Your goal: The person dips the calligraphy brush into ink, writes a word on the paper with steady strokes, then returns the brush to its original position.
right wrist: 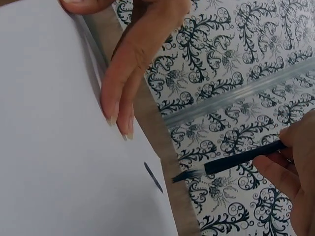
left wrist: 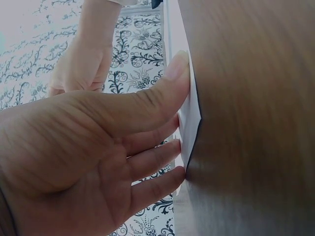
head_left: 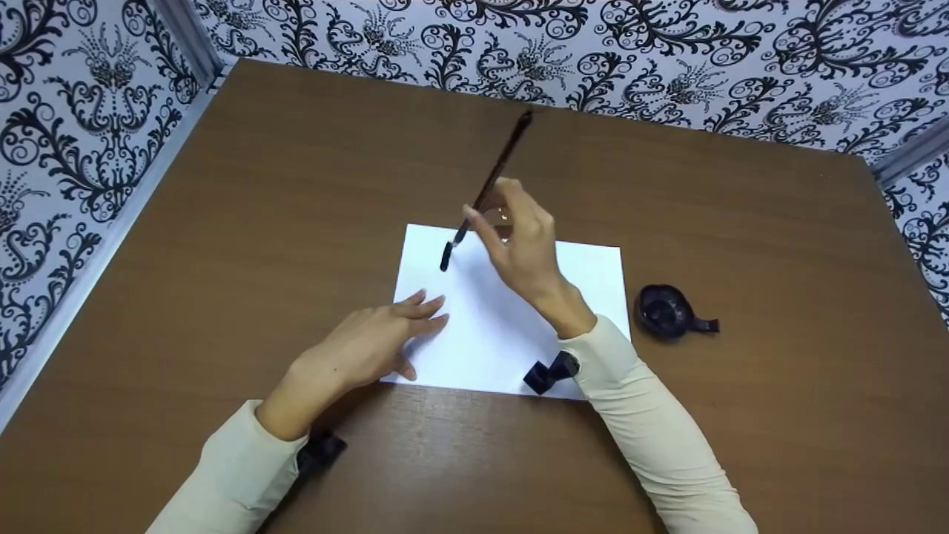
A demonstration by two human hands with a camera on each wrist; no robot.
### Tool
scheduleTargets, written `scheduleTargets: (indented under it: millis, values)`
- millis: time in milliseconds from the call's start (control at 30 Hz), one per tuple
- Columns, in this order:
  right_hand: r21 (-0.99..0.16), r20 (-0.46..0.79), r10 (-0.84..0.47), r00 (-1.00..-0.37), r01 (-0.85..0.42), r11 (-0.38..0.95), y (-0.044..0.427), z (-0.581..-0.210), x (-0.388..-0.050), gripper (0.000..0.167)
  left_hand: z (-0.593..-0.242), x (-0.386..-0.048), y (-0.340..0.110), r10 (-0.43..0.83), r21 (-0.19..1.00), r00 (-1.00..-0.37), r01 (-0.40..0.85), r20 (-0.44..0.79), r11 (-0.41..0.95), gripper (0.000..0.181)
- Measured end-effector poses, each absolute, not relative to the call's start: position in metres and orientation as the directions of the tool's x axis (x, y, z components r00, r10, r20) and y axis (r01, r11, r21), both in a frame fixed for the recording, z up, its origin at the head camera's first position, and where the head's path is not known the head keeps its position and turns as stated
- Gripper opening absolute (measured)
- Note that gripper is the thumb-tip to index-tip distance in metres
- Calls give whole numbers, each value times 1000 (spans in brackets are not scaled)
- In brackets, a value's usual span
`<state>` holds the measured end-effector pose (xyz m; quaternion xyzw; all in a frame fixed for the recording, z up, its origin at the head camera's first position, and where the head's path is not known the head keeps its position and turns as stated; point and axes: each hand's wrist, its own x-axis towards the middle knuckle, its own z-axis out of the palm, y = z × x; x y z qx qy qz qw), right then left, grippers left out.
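Observation:
A sheet of white paper point(head_left: 489, 326) lies on the brown table. My left hand point(head_left: 363, 341) rests on its left side with fingers spread, and in the left wrist view the thumb and fingertips of the left hand point(left wrist: 93, 142) touch the sheet by a corner. My right hand point(head_left: 526, 245) pinches a dark-handled paintbrush point(head_left: 500, 163) above the paper. The bristles point(right wrist: 189, 174) are dark at the tip and, in the right wrist view, stand just off the sheet. A short black stroke point(right wrist: 153, 177) marks the paper near its upper left corner.
Right of the paper stands a small dark cup with a side handle point(head_left: 665, 311). Each wrist bears a black camera, the right one point(head_left: 550, 372) hanging over the paper. Patterned black-and-white panels point(head_left: 534, 52) border the table point(head_left: 801, 415) at the back and sides.

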<state>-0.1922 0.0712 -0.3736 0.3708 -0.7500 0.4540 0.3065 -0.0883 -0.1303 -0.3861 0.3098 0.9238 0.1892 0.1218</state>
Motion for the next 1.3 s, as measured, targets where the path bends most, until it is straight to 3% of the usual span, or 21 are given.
scheduleTargets:
  millis: [367, 667, 1300]
  values:
    - [-466, 797, -270, -540, -835, 294, 71, -385, -198, 23, -385, -88, -129, 612, 426, -781, 515, -123, 743, 75]
    - [-446, 807, -302, -507, -859, 252, 68, -389, -199, 24, -385, -87, -129, 621, 399, -776, 536, -115, 744, 74]
    - [-434, 782, -342, -521, -849, 300, 70, -390, -200, 25, -386, -89, -128, 609, 411, -781, 515, -138, 752, 74]
